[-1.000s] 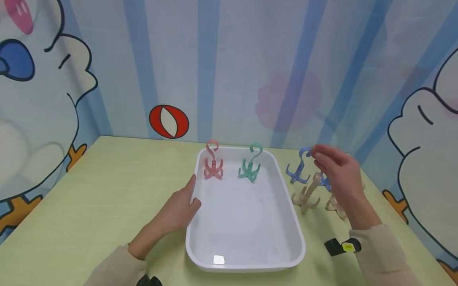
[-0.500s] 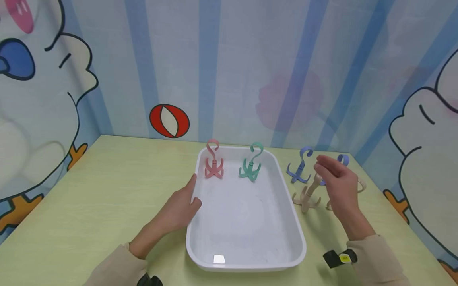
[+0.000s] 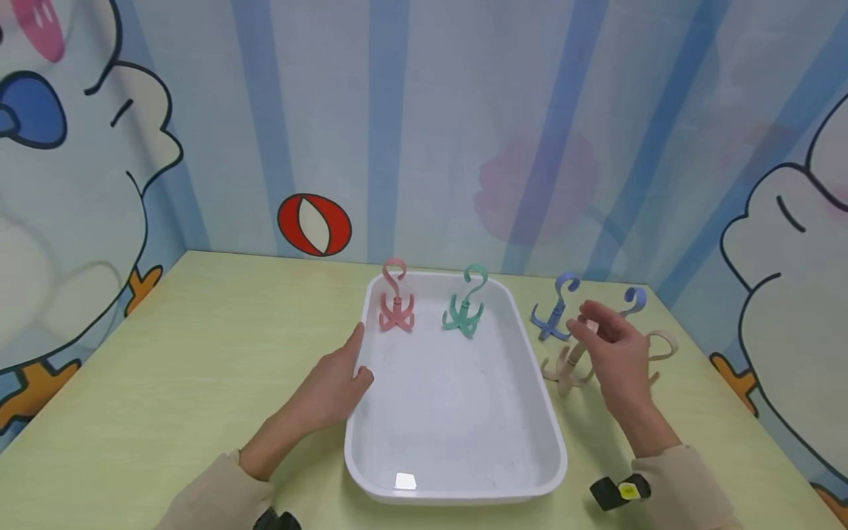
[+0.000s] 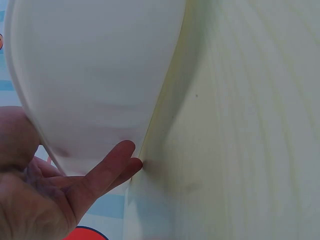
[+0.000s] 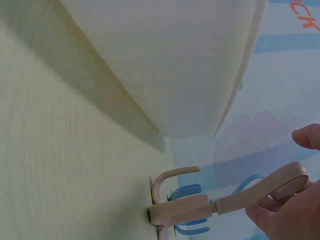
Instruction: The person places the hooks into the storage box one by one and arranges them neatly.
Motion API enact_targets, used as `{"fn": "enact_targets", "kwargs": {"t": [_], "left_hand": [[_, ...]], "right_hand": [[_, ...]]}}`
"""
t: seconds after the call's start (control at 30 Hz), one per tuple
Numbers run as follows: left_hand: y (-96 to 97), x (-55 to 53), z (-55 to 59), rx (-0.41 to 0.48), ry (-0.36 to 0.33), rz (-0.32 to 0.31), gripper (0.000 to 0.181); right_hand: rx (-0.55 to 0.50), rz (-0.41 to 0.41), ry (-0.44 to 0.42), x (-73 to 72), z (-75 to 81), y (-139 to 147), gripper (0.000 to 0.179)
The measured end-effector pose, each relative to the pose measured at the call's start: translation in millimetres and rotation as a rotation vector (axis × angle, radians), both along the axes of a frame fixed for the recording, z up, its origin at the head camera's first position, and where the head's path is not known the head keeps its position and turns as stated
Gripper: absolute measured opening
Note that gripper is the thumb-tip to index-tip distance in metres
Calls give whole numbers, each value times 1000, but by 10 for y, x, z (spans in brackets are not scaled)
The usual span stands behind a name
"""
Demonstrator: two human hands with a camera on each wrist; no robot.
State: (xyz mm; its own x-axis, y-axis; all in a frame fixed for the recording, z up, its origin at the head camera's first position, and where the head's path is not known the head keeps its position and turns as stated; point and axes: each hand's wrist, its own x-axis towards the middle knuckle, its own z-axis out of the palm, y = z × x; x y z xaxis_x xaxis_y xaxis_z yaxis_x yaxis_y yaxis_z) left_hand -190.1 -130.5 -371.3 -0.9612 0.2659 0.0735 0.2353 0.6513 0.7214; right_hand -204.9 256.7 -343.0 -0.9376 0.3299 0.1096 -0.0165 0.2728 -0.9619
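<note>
My left hand (image 3: 331, 386) holds the left rim of a white tray (image 3: 450, 412), its thumb over the rim; in the left wrist view the fingers (image 4: 107, 170) lie along the outer wall. Inside the tray's far end, a pink multi-prong hook (image 3: 396, 315) and a green one (image 3: 464, 318) stand upright. Right of the tray, my right hand (image 3: 619, 368) is around the curved top of a beige hook (image 3: 565, 370), thumb and fingers apart. The right wrist view has that beige hook (image 5: 182, 209) standing on its prongs, its loop beside the fingers, the thumb clear of it.
A blue hook (image 3: 550, 324) stands behind the beige one. A second blue hook (image 3: 636, 298) and a second beige hook (image 3: 665, 344) are partly hidden by my right hand. A striped, cartoon-printed cloth (image 3: 437, 147) rises behind the pale yellow table (image 3: 232, 331).
My right hand has moved back toward me and slightly left, from by the blue hook to the nearer beige hook's top. Thumb and fingers have spread. The left hand and tray stay put.
</note>
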Motion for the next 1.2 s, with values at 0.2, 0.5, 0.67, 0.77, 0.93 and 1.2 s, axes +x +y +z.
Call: {"fn": "enact_targets", "kwargs": {"t": [0.2,0.5,0.67,0.77,0.93,1.2], "left_hand": [[25,15,17,13,-16,0,74],[19,29,29,7,-13,4,74],[14,29,28,13,-8,0,74],[15,27,28,18,-13,-1,74],[17,26,29,13,-12,1,74],[10,22,26,1,-8,5,74]], "right_hand": [[13,-10,-31,23,-81,-31,59],[-47,-18,-33,10,-153,-90,66],[-21,-11,-35,14,-195,-107,67],[14,-34,-24,10,-211,-114,60],[50,-64,3,-6,-217,-125,50],[34,-76,58,-42,-267,-121,44]]}}
